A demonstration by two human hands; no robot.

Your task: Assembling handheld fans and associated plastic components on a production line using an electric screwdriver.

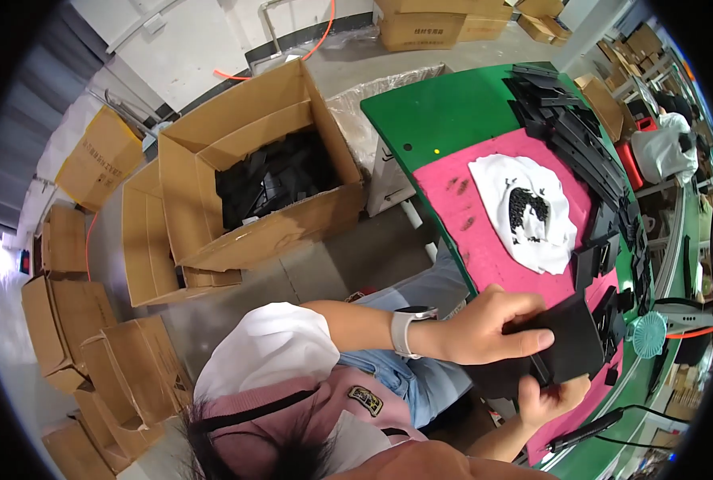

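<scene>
A black flat panel-like part (574, 340) is held over the near edge of the table, tilted. My left hand (504, 328), with a pale-strapped watch on its wrist, grips it from the upper left, thumb lying across its face. My right hand (550, 400) is closed on its lower edge, thumb up beside a narrow raised piece. Beyond my hands a white cloth (492, 192) lies on a pink mat (444, 216), carrying a heap of tiny black pieces (526, 214). Several black plastic parts (584, 156) are piled along the mat's right side.
The green table (420, 104) curves around the mat. A corded black electric screwdriver (588, 430) lies near my right forearm. A small teal fan (647, 334) stands at the right. On the left, an open carton (268, 240) holds black parts; more cartons (56, 320) stand on the floor.
</scene>
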